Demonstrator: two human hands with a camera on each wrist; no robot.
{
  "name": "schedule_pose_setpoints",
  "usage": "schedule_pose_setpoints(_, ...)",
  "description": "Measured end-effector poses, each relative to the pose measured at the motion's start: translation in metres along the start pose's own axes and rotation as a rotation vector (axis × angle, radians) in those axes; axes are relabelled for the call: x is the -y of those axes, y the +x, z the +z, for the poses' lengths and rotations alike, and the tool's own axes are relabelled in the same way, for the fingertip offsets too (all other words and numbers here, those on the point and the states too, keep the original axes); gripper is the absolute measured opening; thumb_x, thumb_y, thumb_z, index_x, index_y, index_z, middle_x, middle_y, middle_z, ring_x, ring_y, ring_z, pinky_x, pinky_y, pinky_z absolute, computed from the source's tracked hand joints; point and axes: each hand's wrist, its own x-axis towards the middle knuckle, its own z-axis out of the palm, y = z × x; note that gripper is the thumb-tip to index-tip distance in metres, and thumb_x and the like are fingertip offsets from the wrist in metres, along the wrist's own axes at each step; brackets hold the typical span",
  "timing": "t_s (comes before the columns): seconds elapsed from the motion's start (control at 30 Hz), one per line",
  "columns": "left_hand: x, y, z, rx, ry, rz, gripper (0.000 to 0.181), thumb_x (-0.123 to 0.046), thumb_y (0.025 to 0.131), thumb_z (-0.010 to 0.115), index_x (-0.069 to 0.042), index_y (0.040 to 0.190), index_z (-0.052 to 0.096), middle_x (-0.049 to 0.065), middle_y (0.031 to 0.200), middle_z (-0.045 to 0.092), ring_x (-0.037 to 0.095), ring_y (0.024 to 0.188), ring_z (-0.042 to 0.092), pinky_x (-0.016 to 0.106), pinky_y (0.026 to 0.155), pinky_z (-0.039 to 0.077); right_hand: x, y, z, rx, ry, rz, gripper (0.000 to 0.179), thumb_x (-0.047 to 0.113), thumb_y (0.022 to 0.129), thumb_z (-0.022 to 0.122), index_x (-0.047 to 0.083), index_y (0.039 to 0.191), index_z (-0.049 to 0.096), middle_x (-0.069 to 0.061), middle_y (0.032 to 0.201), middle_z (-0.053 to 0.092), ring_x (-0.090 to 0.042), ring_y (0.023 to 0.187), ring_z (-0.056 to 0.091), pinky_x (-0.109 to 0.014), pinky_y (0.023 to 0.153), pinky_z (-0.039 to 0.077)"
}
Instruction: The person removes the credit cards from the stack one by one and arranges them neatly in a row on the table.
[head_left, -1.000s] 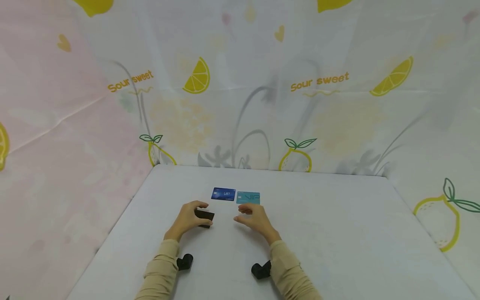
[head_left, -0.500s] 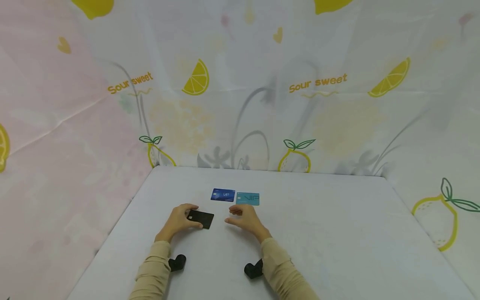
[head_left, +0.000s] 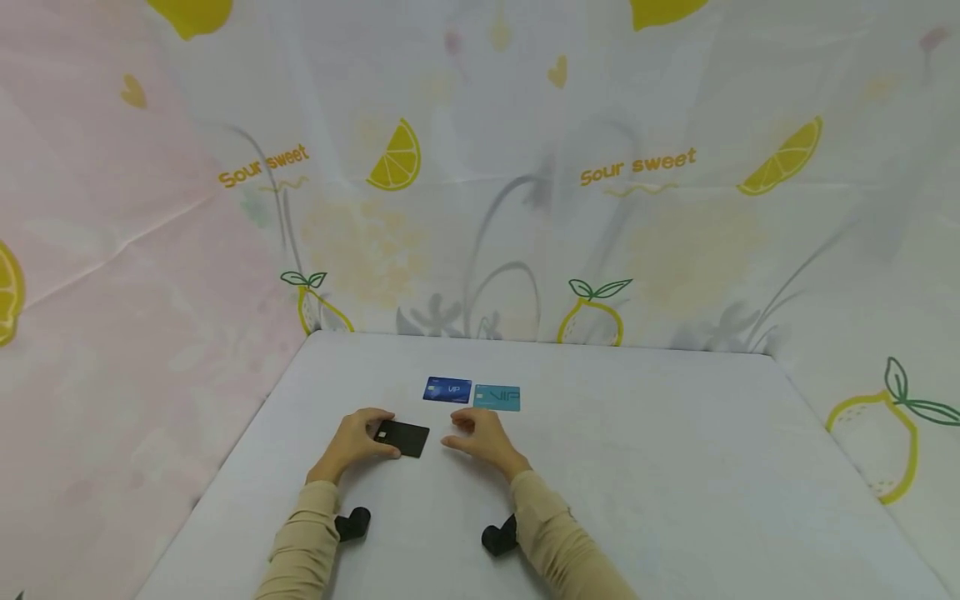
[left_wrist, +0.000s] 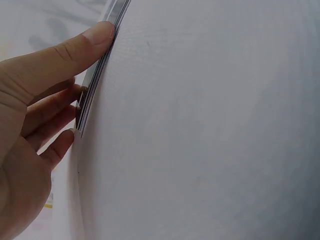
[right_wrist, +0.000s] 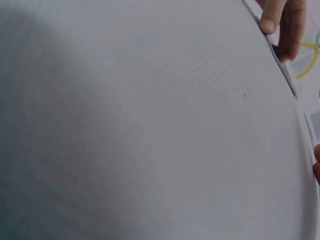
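A black card (head_left: 403,438) with a small chip lies flat on the white table, left of centre. My left hand (head_left: 351,443) grips its left end, thumb on the near edge and fingers at the far edge. In the left wrist view, several thin edges show between thumb and fingers, a stack of cards (left_wrist: 93,80). Just right of the card, my right hand (head_left: 487,438) is curved with thumb and fingers apart, holding nothing. Only its fingertips (right_wrist: 317,161) show at the border of the right wrist view.
Behind the hands, a dark blue VIP card (head_left: 447,390) and a teal VIP card (head_left: 497,398) lie side by side. A lemon-patterned cloth (head_left: 487,208) hangs behind the white table (head_left: 660,467). Black wrist mounts (head_left: 352,523) sit beside both sleeves.
My left hand has slid left to the black card's left end, uncovering more of it. The right hand has moved left, closer to that card. The blue and teal cards stay put.
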Motion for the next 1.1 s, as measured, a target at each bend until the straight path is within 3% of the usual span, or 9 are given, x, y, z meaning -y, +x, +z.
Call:
schedule_pose_setpoints(0.23, 0.000, 0.000, 0.000, 0.009, 0.017, -0.021, 0.065, -0.015, 0.054, 0.090, 0.006, 0.110, 0.065, 0.023, 0.114, 0.062, 0.042, 0.112, 0.053, 0.053, 0.096, 0.040, 0.002, 0.005, 0.006, 0.019, -0.027, -0.006, 0.042, 0.015, 0.077, 0.078, -0.010, 0.108, 0.064, -0.018, 0.104, 0.066, -0.028, 0.097, 0.063, -0.033, 0.086, 0.051)
schedule_pose_setpoints(0.63, -0.001, 0.000, 0.001, 0.000, 0.035, -0.014, 0.059, -0.016, 0.056, 0.090, 0.003, 0.107, 0.067, 0.022, 0.113, 0.063, 0.041, 0.110, 0.055, 0.051, 0.095, 0.042, 0.006, 0.012, 0.026, 0.118, -0.323, 0.059, 0.060, 0.036, 0.072, 0.081, -0.001, 0.116, 0.064, -0.009, 0.107, 0.057, -0.021, 0.100, 0.052, -0.032, 0.091, 0.044)
schedule_pose_setpoints(0.87, -0.002, -0.001, -0.001, -0.001, 0.029, 0.012, 0.059, -0.014, 0.056, 0.090, 0.005, 0.106, 0.067, 0.023, 0.111, 0.063, 0.041, 0.107, 0.056, 0.052, 0.092, 0.044, 0.011, 0.014, 0.032, 0.104, -0.390, 0.018, 0.055, 0.036, 0.072, 0.080, 0.000, 0.112, 0.066, -0.007, 0.103, 0.056, -0.020, 0.096, 0.053, -0.029, 0.087, 0.044)
schedule_pose_setpoints(1.1, 0.000, 0.000, 0.002, 0.005, 0.029, 0.037, 0.058, -0.014, 0.056, 0.089, 0.006, 0.106, 0.067, 0.021, 0.110, 0.063, 0.040, 0.106, 0.057, 0.052, 0.092, 0.044, 0.015, 0.015, 0.037, 0.104, -0.374, 0.014, 0.054, 0.036, 0.073, 0.079, 0.000, 0.111, 0.067, -0.007, 0.102, 0.055, -0.020, 0.096, 0.052, -0.030, 0.086, 0.044)
